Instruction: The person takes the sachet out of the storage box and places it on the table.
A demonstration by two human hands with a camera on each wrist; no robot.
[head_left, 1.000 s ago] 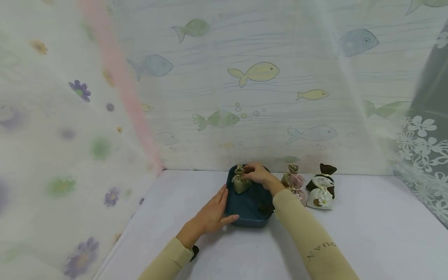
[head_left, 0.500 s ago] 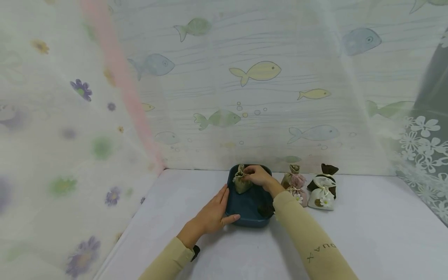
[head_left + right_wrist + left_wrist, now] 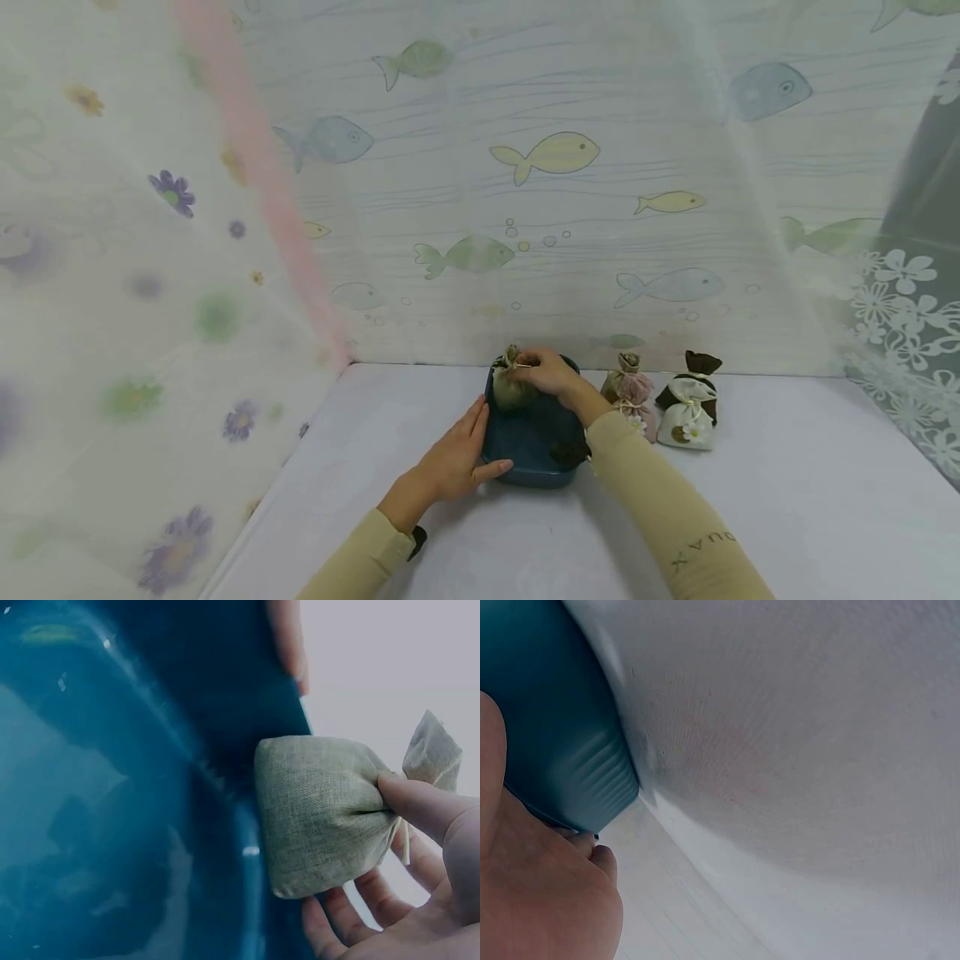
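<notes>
A blue rectangular basin [image 3: 528, 446] stands on the white table. My left hand [image 3: 456, 454] lies along its left side, fingers straight against the wall and thumb over the near rim. In the right wrist view, my right hand [image 3: 420, 877] pinches the neck of a small olive-beige drawstring sachet [image 3: 322, 814] between thumb and fingers. The sachet [image 3: 513, 390] is over the basin's far left corner; whether it touches the wall I cannot tell. At the basin's near right, a dark brown sachet [image 3: 570, 452] shows partly, next to my right sleeve.
Right of the basin stand a pink-and-olive sachet [image 3: 630, 385] with a pink sachet [image 3: 641, 421] in front, and a dark brown sachet [image 3: 702, 363] behind a white one [image 3: 686, 425] with a flower. A fish-patterned curtain [image 3: 465, 167] hangs behind the table.
The olive-beige sachet has shifted slightly left and up, toward the basin's far left corner, with my right hand still pinching it. My left hand has stayed on the basin.
</notes>
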